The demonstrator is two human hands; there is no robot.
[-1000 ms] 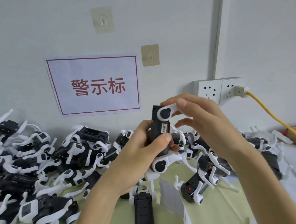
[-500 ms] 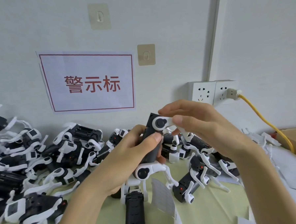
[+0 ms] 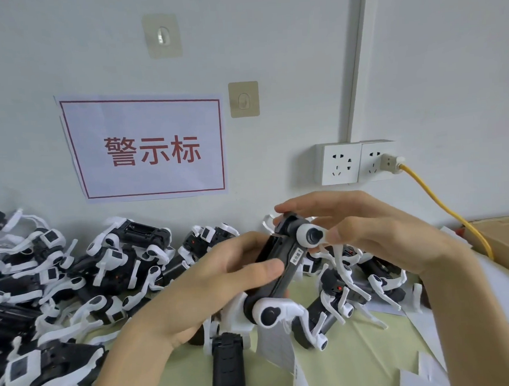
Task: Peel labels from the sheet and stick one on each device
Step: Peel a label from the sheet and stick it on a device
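From the head camera, both hands hold one black-and-white device (image 3: 283, 265) up above the desk (image 3: 359, 361), in the middle of the scene and tilted so that its far end leans right. The left hand (image 3: 199, 287) is wrapped round the dark body, thumb lying across its near face. The right hand (image 3: 376, 233) comes in from the right, its thumb and fingers pinching the white round joint at the device's upper end, with the index finger arched over the top. A small white label (image 3: 295, 255) sits on the body's side edge, just right of the left thumb tip.

On the desk below the hands, a label sheet (image 3: 277, 351) curls upward near another dark device (image 3: 228, 368) lying lengthwise. A big heap of similar devices (image 3: 75, 276) fills the left side against the wall, and a few more (image 3: 361, 278) lie to the right under the right wrist. On the wall hang a sign with red characters (image 3: 147, 148), two adhesive hooks (image 3: 244, 99), and a double socket (image 3: 355, 162) with a yellow cable (image 3: 443, 209) running down to the right.
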